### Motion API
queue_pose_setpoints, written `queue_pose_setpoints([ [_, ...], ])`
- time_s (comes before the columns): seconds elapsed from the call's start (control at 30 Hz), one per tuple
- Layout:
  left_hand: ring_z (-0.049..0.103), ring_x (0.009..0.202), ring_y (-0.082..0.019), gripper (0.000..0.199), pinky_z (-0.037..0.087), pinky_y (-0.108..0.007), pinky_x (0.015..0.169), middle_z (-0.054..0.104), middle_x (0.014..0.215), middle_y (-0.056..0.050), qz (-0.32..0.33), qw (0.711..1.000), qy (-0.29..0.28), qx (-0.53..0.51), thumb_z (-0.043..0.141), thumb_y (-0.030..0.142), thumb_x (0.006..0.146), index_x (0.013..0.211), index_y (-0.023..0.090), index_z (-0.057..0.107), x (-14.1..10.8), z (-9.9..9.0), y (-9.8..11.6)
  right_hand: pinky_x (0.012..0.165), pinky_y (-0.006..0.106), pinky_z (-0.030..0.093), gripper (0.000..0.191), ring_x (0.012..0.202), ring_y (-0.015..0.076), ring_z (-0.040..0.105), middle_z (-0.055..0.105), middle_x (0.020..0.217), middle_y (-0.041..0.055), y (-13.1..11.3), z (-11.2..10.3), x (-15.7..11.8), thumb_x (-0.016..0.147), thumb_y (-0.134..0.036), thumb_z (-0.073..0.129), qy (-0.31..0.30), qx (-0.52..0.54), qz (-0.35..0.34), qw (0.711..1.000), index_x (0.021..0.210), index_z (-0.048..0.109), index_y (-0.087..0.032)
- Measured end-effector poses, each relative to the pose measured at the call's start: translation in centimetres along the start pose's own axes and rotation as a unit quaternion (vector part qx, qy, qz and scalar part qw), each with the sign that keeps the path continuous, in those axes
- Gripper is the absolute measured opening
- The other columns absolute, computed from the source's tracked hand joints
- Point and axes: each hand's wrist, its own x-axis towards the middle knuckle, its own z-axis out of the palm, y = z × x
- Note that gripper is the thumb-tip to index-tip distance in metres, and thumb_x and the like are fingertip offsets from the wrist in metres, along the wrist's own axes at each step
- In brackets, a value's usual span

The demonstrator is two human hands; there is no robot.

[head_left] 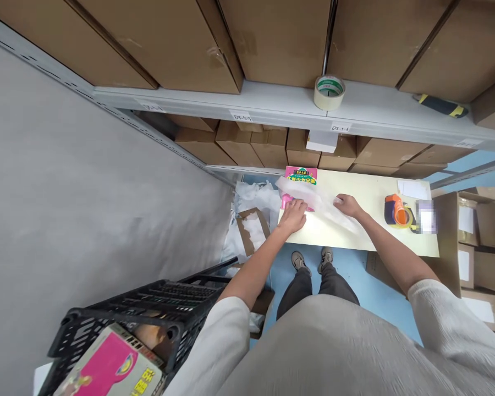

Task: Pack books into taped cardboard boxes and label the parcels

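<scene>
Book (301,175) with a pink and green cover and Chinese lettering lies at the left end of a cream tabletop (375,190), its long axis appearing to run away from my body. Translucent white wrapping sheet (319,202) crosses over its middle and slants down to the right, past the book's edge and onto the bare tabletop.

My left hand (293,216) is much the nearer one: it rests at the book's near edge, fingers over the cover. Whether those fingers pinch anything or simply press, I cannot tell. My right hand (347,205) is well apart from the book, which lies to its left; its closed fingers grasp the sheet's far side, so the sheet spans the gap between my hands.

Farther right sit an orange and black tape dispenser (395,212) and a white paper (413,190). Beyond the tabletop, a shelf (280,102) holds a tape roll (329,102) and a yellow and black utility knife (442,105). Down on my left stands a black plastic crate (119,316).
</scene>
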Motion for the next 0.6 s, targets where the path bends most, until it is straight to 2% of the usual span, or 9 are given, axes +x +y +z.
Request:
queue_pose_setpoints([
  [0.07,0.047,0.147,-0.036,0.052,0.038,-0.055,0.121,0.056,0.156,-0.02,-0.002,1.0,0.024,0.01,0.054,0.012,0.097,0.149,0.019,0.061,1.1,0.5,-0.3,0.079,0.03,0.049,0.014,0.089,0.0237,0.069,0.079,0.098,0.0053,0.1,0.8,0.1,0.088,-0.029,0.066,-0.004,0.011,0.001,1.0,0.097,0.074,-0.023],
  [0.13,0.042,0.153,-0.036,0.058,0.034,-0.057,0.125,0.05,0.164,-0.02,-0.004,0.999,0.027,0.024,0.052,0.006,0.096,0.152,0.02,0.06,2.6,1.0,-0.6,0.078,0.03,0.049,0.014,0.087,0.0227,0.068,0.079,0.096,0.0041,0.1,1.3,0.3,0.087,-0.03,0.067,-0.008,0.03,0.006,0.999,0.097,0.073,-0.023],
  [0.2,0.043,0.152,-0.036,0.049,0.032,-0.057,0.125,0.054,0.161,-0.021,-0.023,0.999,0.009,0.031,0.05,0.004,0.098,0.141,0.019,0.068,3.7,1.7,-0.7,0.075,0.03,0.049,0.014,0.083,0.0217,0.067,0.077,0.093,0.0032,0.3,1.8,0.5,0.087,-0.032,0.067,-0.012,0.053,0.015,0.998,0.096,0.072,-0.023],
  [0.27,0.049,0.146,-0.037,0.039,0.035,-0.057,0.122,0.062,0.149,-0.022,-0.042,0.998,-0.009,0.036,0.048,0.006,0.1,0.127,0.018,0.074,4.1,2.4,-0.9,0.073,0.03,0.049,0.015,0.081,0.0214,0.066,0.076,0.091,0.0027,0.6,2.3,0.7,0.086,-0.034,0.068,-0.014,0.071,0.022,0.997,0.095,0.072,-0.024],
  [0.33,0.056,0.137,-0.036,0.037,0.041,-0.054,0.116,0.067,0.137,-0.021,-0.045,0.998,-0.023,0.039,0.047,0.006,0.101,0.12,0.017,0.076,3.4,3.2,-1.1,0.074,0.031,0.049,0.015,0.08,0.0216,0.065,0.076,0.09,0.0026,1.0,2.9,1.1,0.084,-0.034,0.069,-0.007,0.074,0.022,0.997,0.095,0.073,-0.024],
  [0.43,0.063,0.125,-0.035,0.039,0.046,-0.049,0.106,0.07,0.128,-0.02,-0.041,0.997,-0.051,0.037,0.046,0.003,0.099,0.121,0.017,0.074,1.1,4.2,-1.3,0.079,0.034,0.05,0.019,0.084,0.0233,0.066,0.076,0.094,0.004,1.5,4.2,1.9,0.083,-0.03,0.069,0.018,0.046,0.007,0.999,0.1,0.075,-0.024],
  [0.53,0.064,0.121,-0.034,0.038,0.048,-0.047,0.103,0.07,0.128,-0.018,-0.042,0.994,-0.094,0.024,0.052,0.004,0.095,0.123,0.017,0.073,-1.3,4.8,-1.3,0.088,0.039,0.051,0.029,0.095,0.0271,0.066,0.077,0.104,0.0083,1.3,5.6,2.6,0.086,-0.025,0.065,0.02,-0.004,-0.033,0.999,0.112,0.076,-0.023],
  [0.6,0.064,0.123,-0.035,0.035,0.049,-0.047,0.104,0.069,0.129,-0.017,-0.041,0.993,-0.113,0.012,0.06,0.012,0.093,0.125,0.018,0.072,-2.3,5.0,-1.1,0.098,0.046,0.049,0.036,0.106,0.0323,0.064,0.075,0.114,0.0132,0.8,6.3,2.4,0.089,-0.024,0.062,0.032,-0.049,-0.064,0.996,0.122,0.076,-0.022],
])
